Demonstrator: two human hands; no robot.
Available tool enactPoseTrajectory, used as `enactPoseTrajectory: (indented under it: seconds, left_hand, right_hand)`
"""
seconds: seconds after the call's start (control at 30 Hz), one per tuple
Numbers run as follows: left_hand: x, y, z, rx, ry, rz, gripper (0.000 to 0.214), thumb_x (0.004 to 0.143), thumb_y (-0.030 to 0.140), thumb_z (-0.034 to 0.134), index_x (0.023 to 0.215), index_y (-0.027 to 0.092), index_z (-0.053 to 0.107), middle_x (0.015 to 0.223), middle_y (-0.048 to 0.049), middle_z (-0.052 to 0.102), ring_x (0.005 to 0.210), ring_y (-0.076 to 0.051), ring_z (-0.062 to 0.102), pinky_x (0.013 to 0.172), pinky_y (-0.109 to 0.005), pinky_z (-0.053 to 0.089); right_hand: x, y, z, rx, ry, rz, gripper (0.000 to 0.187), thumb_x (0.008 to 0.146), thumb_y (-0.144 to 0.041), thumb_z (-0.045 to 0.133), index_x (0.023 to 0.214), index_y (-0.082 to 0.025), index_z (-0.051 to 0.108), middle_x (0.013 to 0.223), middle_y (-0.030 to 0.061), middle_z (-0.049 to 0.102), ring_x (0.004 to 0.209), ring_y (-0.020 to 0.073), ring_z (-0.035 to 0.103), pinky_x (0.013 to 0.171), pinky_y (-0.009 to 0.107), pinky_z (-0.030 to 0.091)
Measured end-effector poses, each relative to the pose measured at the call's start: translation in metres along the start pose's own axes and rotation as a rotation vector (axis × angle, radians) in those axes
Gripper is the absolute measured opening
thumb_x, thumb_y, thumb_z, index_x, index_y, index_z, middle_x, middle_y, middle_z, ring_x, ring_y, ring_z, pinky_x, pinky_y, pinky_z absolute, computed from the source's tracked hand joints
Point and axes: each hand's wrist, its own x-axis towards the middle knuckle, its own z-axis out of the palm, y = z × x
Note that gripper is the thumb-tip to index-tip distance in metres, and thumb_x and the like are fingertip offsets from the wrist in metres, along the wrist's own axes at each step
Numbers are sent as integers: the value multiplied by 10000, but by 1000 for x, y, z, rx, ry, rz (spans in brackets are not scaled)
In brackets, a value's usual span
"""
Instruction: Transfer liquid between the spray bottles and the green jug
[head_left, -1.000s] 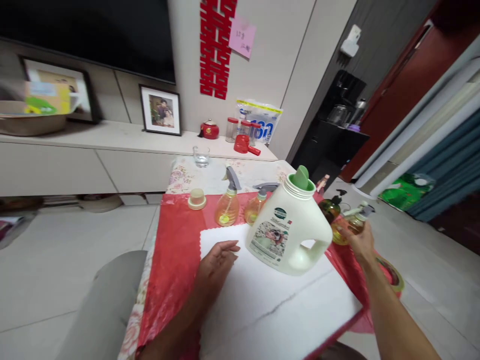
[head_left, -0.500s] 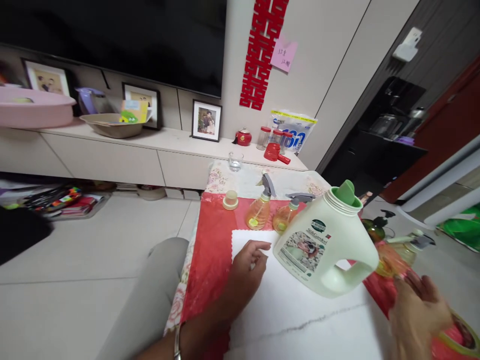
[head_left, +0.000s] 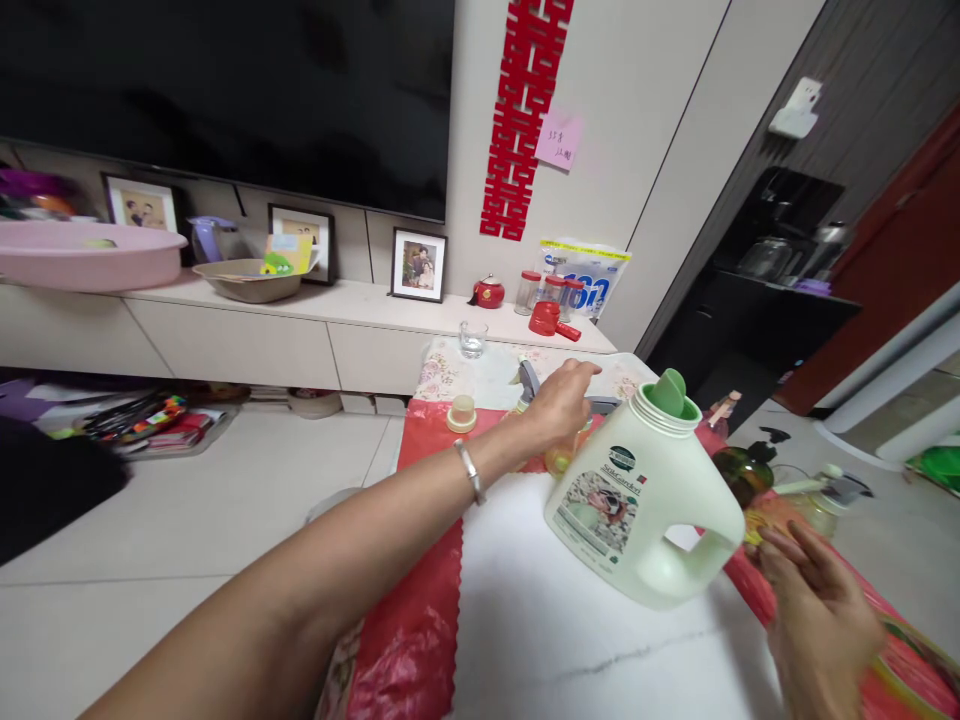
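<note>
A pale green detergent jug with its mouth uncapped stands upright on a white mat. Inside the jug's neck sits a green spout. My left hand reaches across behind the jug, over two amber spray bottles, index finger stretched out and the other fingers partly hidden. One grey spray trigger shows just left of that hand. To the right of the jug, my right hand has its fingers extended beside a yellow-orange item; contact is unclear. A pale yellow cap rests on the red cloth.
Dark pump bottle and another spray bottle stand at the right edge. A glass cup is at the table's far end. Behind runs a low cabinet with a red scoop, jars and framed photos.
My left hand has moved forward and right, from beside the jug to above the spray bottles. My right hand has shifted slightly left. The view has tilted up a little.
</note>
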Motion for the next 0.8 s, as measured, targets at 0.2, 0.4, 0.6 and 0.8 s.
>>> enactPoseTrajectory:
  seconds: [0.2, 0.4, 0.6, 0.8]
  left_hand:
    - [34, -4, 19, 365, -343, -64, 337, 776, 120, 623, 1111, 153, 630, 1164, -149, 677, 1070, -272, 642, 883, -351, 502]
    - [37, -2, 23, 410, -328, -49, 148, 783, 163, 628, 917, 161, 690, 1037, -162, 726, 959, -296, 680, 783, -359, 508]
    - [56, 22, -21, 393, -90, -21, 253, 780, 83, 593, 1010, 160, 662, 1060, -156, 705, 1036, -308, 646, 846, -389, 478]
    - [62, 44, -95, 190, 226, 37, 211, 705, 53, 653, 851, 206, 664, 832, -45, 673, 927, -242, 616, 829, -363, 448]
  right_hand:
    - [4, 4, -6, 31, -48, 61, 976, 479, -420, 920, 1325, -74, 577, 1049, 112, 609, 779, 117, 618, 676, 124, 564]
    - [4, 1, -9, 22, -54, 90, 1015, 442, -488, 926, 1310, -86, 588, 1011, 103, 617, 742, 105, 614, 667, 108, 557]
    - [5, 2, -13, -5, -68, 104, 963, 467, -461, 913, 1291, -80, 591, 1016, 104, 616, 762, 112, 607, 661, 133, 563]
    - [6, 5, -13, 56, -35, 109, 881, 465, -402, 870, 1249, -95, 611, 1005, 95, 623, 774, 113, 613, 653, 115, 547]
